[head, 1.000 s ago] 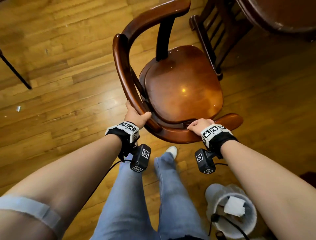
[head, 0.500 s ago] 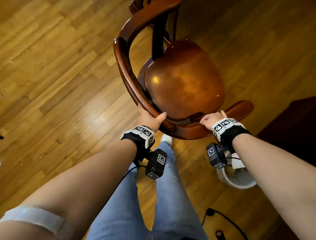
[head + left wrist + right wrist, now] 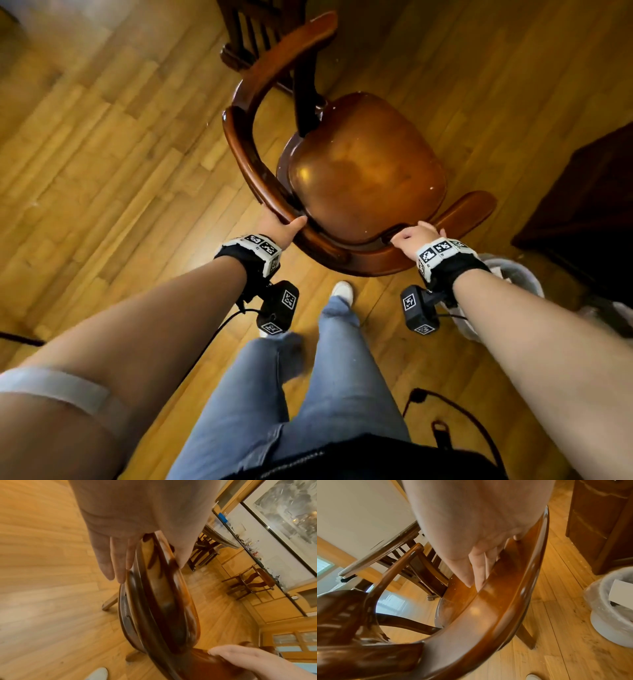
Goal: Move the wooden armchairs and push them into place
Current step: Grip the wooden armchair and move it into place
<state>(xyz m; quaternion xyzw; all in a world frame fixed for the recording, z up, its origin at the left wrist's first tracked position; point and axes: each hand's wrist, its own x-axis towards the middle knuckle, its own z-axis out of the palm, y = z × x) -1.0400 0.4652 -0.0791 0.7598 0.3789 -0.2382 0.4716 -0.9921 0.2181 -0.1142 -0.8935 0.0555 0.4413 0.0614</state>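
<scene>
A dark wooden armchair (image 3: 370,168) with a curved back rail and a glossy seat stands on the plank floor in front of me. My left hand (image 3: 279,228) grips the rail's left bend, with the thumb on the inside and the fingers (image 3: 111,562) down the outside. My right hand (image 3: 412,236) holds the rail (image 3: 505,601) further right, and its fingers (image 3: 476,572) curl over the inner edge towards the seat. Both arms are stretched forward. The chair legs are mostly hidden under the seat.
A slatted wooden furniture base (image 3: 253,37) stands just beyond the chair's left arm. A dark cabinet (image 3: 589,205) is on the right, with a white lined bin (image 3: 513,274) beside my right wrist. Cables (image 3: 452,407) lie on the floor behind me. Another armchair (image 3: 254,580) stands by the far wall.
The armchair and I have turned and shifted across the floor. The slatted base now lies at upper left and the bin beside my right wrist. Both hands keep their hold.
</scene>
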